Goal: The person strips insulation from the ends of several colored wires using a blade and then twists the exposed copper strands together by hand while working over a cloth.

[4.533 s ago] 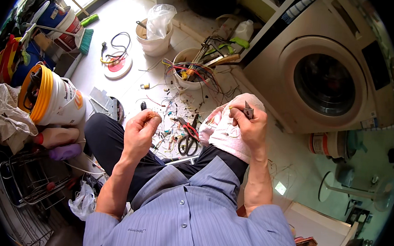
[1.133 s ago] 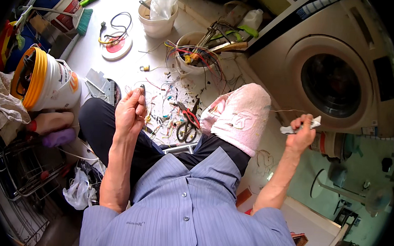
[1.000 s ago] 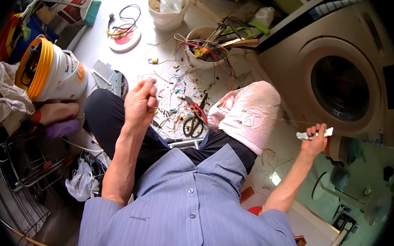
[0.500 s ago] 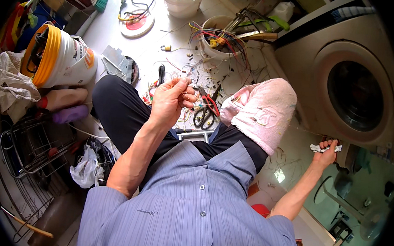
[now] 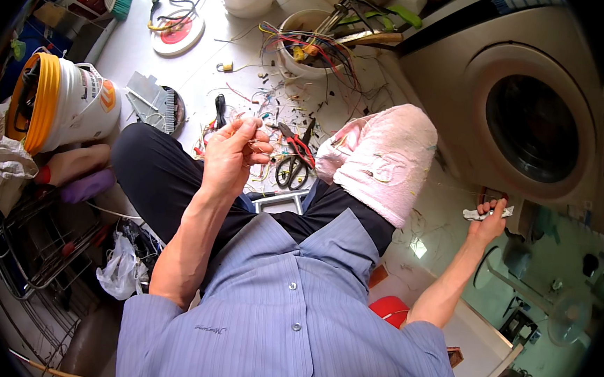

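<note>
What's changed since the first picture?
The right hand moved from over the towel out rightward; whether its pale item is the same tool is unclear. The left hand moved right, toward the pliers. Towel, pliers and washer stayed put.

Left hand was up front, thumb pinched in, the other fingers kinda loosely curled, left forearm slanting inward. Right arm was stuck way out sideways, right hand curled in a grip.
</note>
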Motion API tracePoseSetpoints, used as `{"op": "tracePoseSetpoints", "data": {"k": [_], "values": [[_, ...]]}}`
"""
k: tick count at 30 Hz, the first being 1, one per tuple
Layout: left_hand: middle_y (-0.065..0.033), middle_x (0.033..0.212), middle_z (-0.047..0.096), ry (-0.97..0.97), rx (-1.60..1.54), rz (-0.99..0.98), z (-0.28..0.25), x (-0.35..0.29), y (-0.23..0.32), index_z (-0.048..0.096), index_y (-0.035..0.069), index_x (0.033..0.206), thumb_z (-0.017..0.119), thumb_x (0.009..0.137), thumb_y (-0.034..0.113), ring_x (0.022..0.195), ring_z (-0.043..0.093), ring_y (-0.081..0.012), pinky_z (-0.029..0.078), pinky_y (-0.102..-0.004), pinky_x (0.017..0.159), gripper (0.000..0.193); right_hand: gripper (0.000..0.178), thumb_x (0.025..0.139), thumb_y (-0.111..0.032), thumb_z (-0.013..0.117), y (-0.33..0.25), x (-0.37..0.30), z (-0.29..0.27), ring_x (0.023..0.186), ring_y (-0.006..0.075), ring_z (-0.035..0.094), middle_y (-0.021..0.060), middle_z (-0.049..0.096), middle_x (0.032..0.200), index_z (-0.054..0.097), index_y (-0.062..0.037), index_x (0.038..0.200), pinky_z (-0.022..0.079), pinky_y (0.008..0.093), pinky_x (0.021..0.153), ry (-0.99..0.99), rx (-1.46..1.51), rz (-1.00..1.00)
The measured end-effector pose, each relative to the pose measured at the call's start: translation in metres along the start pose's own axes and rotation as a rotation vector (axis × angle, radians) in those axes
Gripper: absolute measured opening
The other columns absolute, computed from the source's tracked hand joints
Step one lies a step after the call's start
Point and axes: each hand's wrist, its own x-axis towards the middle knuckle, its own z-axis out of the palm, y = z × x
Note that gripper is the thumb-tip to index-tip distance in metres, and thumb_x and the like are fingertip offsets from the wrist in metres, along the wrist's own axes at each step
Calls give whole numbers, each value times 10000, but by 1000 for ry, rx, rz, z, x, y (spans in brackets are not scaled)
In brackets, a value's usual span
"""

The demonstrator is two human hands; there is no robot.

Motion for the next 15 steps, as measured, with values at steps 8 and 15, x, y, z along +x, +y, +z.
{"op": "tracePoseSetpoints", "data": {"k": [8, 15], "values": [[-92, 898, 639, -2, 42, 2, -4, 3, 6, 603, -5, 1079, 567, 1044, 203, 795, 674, -170, 548, -225, 596, 214, 208, 984, -188, 634, -7, -7, 12, 608, 114, 423, 16, 494, 756, 509, -65, 872, 343, 290, 523, -9, -21, -28], [-190, 1234, 636, -284, -108, -138, 16, -5, 6, 532, -24, 1306, 562, 1024, 186, 1146, 646, -316, 556, -414, 962, 353, 209, 1016, -189, 612, -48, -55, 68, 616, 112, 425, 28, 477, 788, 517, -50, 892, 334, 264, 540, -516, 30, 13]]}}
